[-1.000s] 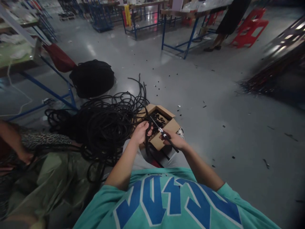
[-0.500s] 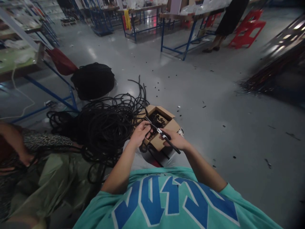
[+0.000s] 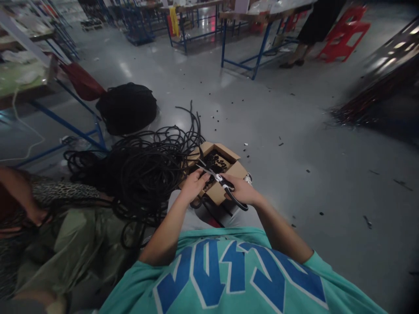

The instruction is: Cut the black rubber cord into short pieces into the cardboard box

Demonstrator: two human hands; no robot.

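My right hand (image 3: 240,190) is closed around the dark handles of a pair of scissors (image 3: 218,177). Their blades are parted and point up and left, crossing just above my left hand (image 3: 194,185). The fingers of that hand are pinched together on a thin black cord, mostly hidden by the fingers and blades. Below both hands an open cardboard box (image 3: 234,172) holds many small black pieces (image 3: 218,160). A large tangle of black cord (image 3: 140,170) lies on the floor left of the box.
A person's hand (image 3: 37,216) holds black cord at the lower left. Behind the tangle sits a black bag (image 3: 127,109), beside a blue-legged table (image 3: 65,120). Another table (image 3: 255,17), a standing person and red stools (image 3: 347,35) are farther back. Small black scraps dot the floor.
The scissors have opened wider, with their blades and handles now spread apart. My hands stay in nearly the same place over the box. The view has shifted slightly.
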